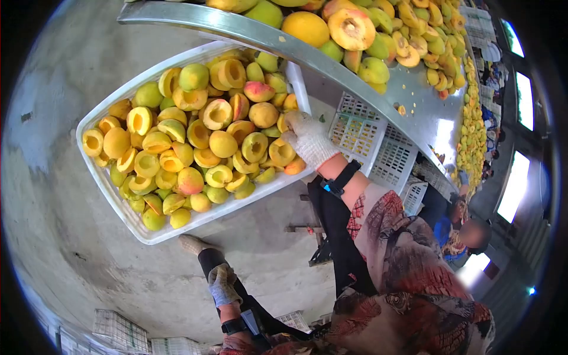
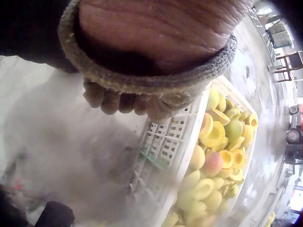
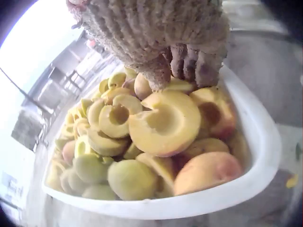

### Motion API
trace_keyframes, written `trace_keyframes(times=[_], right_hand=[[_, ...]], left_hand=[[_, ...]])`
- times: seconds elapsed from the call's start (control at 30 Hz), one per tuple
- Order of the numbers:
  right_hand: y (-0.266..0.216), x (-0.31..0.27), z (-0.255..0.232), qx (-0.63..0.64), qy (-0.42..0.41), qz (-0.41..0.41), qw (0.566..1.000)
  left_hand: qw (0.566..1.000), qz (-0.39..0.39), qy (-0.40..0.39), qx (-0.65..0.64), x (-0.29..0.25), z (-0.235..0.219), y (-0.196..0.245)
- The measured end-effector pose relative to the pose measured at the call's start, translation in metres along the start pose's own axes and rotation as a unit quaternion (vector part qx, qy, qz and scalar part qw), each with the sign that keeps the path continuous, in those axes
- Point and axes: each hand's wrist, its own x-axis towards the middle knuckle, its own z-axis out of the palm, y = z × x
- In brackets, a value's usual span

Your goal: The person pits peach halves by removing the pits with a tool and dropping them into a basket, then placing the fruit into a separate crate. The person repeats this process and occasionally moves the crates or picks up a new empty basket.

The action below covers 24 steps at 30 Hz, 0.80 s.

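Presently, yellow, hollowed fruit halves [image 3: 166, 125] lie in our white plastic tub [image 3: 161, 209]; whether our white-knit-gloved right hand [image 1: 310, 141] grips one, we cannot tell (grey-gloved left hand [image 1: 224, 285] hangs slack). Probably soft and slippery, they need light skin-side holding.

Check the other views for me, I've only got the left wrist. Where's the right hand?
Observer: In the head view, the right hand reaches over fruit at one end of the white tub.
Operator: Bare or gloved?
Observer: Gloved: a pale knit glove covers it up to the wrist.
Operator: Any fruit outside the tub?
Observer: Yes, a metal table bears more, at the top of the head view.
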Motion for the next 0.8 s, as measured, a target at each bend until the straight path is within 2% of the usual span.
trace_keyframes(times=[0.07, 0.1, 0.17, 0.2, 0.23, 0.3, 0.33, 0.37, 0.43, 0.47, 0.57, 0.63, 0.67, 0.7, 0.77, 0.8], right_hand=[[0.007, 0.013, 0.016, -0.044, 0.055, -0.029, 0.997], [0.015, 0.019, 0.029, -0.044, 0.052, -0.033, 0.997], [0.016, 0.035, 0.037, 0.175, 0.011, 0.049, 0.983], [0.009, 0.035, 0.025, -0.075, 0.041, -0.056, 0.995], [0.007, 0.042, 0.019, -0.076, 0.049, -0.068, 0.994], [-0.004, 0.045, 0.003, -0.093, -0.058, -0.047, 0.993], [-0.005, 0.044, -0.006, -0.126, -0.092, -0.026, 0.987], [-0.025, 0.044, -0.026, -0.127, -0.092, -0.031, 0.987], [-0.057, 0.046, -0.047, -0.045, 0.079, -0.11, 0.99], [-0.062, 0.058, -0.046, -0.053, 0.116, -0.206, 0.97], [-0.076, 0.115, -0.013, -0.027, 0.098, -0.164, 0.981], [-0.099, 0.142, -0.009, -0.092, 0.05, -0.13, 0.986], [-0.104, 0.156, -0.002, -0.079, 0.045, -0.129, 0.987], [-0.103, 0.159, 0.002, -0.066, 0.062, -0.145, 0.985], [-0.112, 0.162, 0.003, -0.09, 0.057, -0.101, 0.989], [-0.112, 0.162, 0.0, -0.066, 0.051, -0.11, 0.991]], left_hand=[[1.0, 0.0, 0.024, 0.001, -0.003, 0.008, -0.001], [1.0, -0.001, 0.027, -0.002, -0.003, 0.01, -0.002], [1.0, -0.001, 0.001, -0.005, -0.001, 0.015, -0.008], [1.0, -0.004, -0.001, 0.001, 0.001, 0.02, -0.008], [1.0, -0.008, 0.003, 0.008, -0.001, 0.026, -0.008], [1.0, -0.009, -0.002, 0.001, -0.007, 0.035, -0.007], [1.0, -0.015, -0.005, 0.0, -0.01, 0.036, -0.006], [1.0, -0.013, -0.003, -0.005, -0.012, 0.035, -0.004], [1.0, 0.003, -0.012, 0.003, -0.019, 0.032, 0.0], [1.0, 0.002, -0.007, -0.004, -0.02, 0.029, 0.002], [1.0, -0.011, 0.014, -0.011, -0.008, 0.004, -0.012], [0.999, -0.023, 0.026, -0.022, -0.004, -0.006, -0.018], [0.999, -0.025, 0.034, -0.033, -0.004, -0.008, -0.02], [0.998, -0.025, 0.036, -0.045, -0.003, -0.009, -0.021], [0.998, -0.029, 0.028, -0.04, -0.001, -0.009, -0.029], [0.998, -0.025, 0.022, -0.044, -0.004, -0.003, -0.026]])
